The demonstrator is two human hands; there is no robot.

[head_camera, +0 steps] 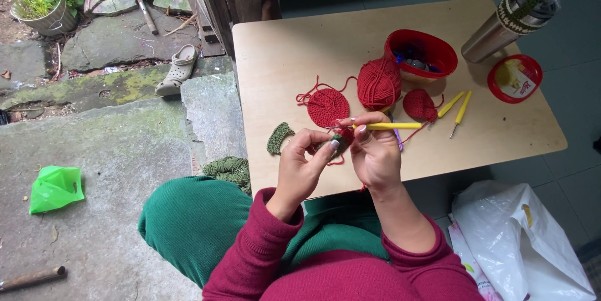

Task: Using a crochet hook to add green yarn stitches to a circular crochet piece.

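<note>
Setting: low wooden table (300,44) beside mossy stone steps.
Left hand (299,166): fingers pinched on a small green-and-red crochet piece (339,141), held above the table's near edge.
Right hand (374,151): fingers closed around a yellow crochet hook (391,126).
Nearby: red yarn ball (379,83), red crocheted disc (328,107).
Risk: a loop could probably slip off if the pinch loosens.

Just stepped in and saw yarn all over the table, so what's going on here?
A person seated at a small wooden table is crocheting. The right hand holds a yellow crochet hook, while the left hand pinches a small green and red crochet piece. On the table lie a red yarn ball, a flat red crocheted circle, a smaller red piece, a green piece, two spare yellow hooks and a red bowl.
</note>
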